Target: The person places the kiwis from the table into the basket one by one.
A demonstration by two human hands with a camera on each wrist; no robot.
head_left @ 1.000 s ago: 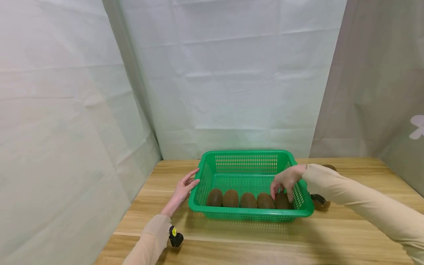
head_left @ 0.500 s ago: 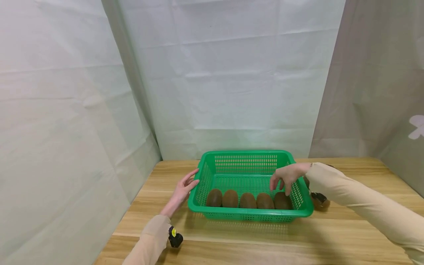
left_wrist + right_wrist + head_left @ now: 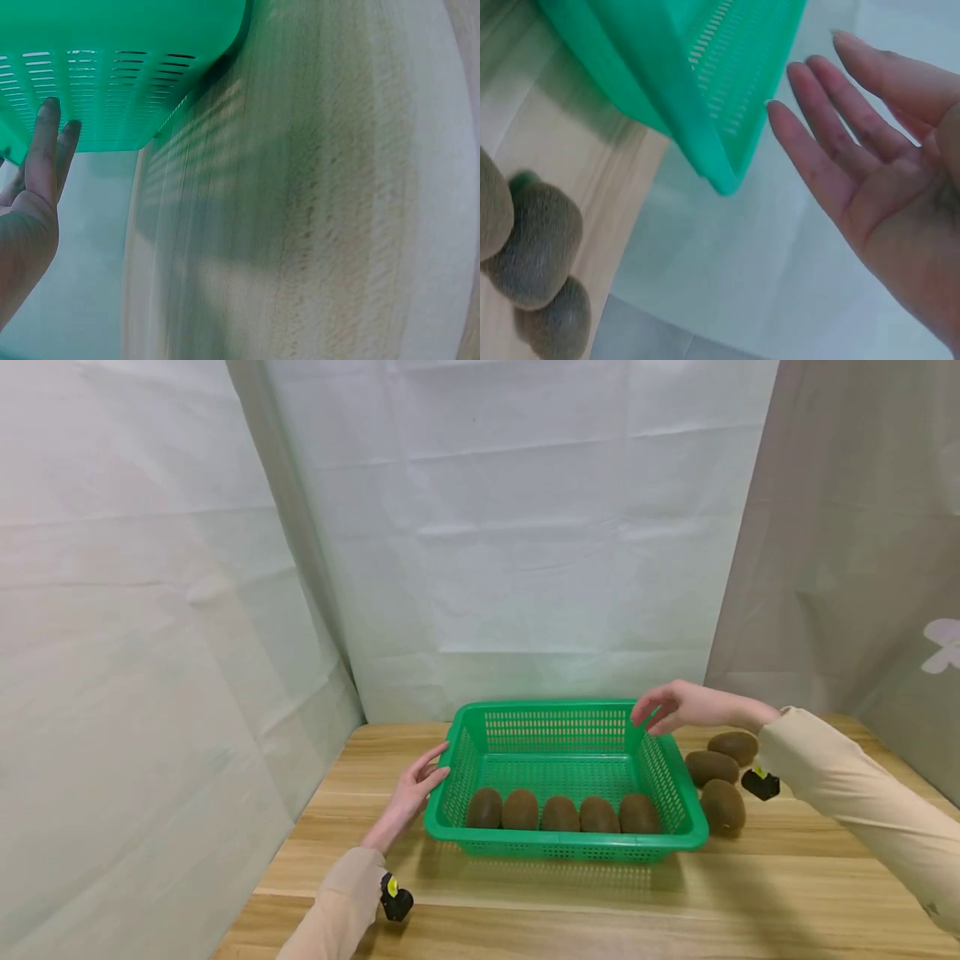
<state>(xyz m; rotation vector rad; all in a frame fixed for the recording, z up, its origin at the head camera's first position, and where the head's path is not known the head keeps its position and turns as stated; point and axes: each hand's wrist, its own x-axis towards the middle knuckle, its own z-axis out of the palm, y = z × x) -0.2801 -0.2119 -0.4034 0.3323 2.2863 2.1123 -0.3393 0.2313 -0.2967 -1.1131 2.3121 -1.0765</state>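
A green plastic basket (image 3: 566,839) stands on the table with a row of several brown kiwis (image 3: 560,814) along its near wall. My left hand (image 3: 411,785) rests at the basket's left rim; the left wrist view shows its straight fingers (image 3: 46,142) against the slotted outer wall. Over the far right corner of the basket hovers my right hand (image 3: 678,706), its fingers relaxed and slightly bent. The right wrist view shows nothing in the palm of that hand (image 3: 885,172).
Three more kiwis (image 3: 712,768) lie on the wooden table (image 3: 525,910) just right of the basket, below my right forearm. Pale cloth sheets (image 3: 525,543) hang behind the table and along both sides. Small black wrist cameras sit under each sleeve.
My right hand has let go of the rightmost kiwi in the row and lifted up, back and right, out of the basket. The three kiwis outside now show. My left hand stays put.
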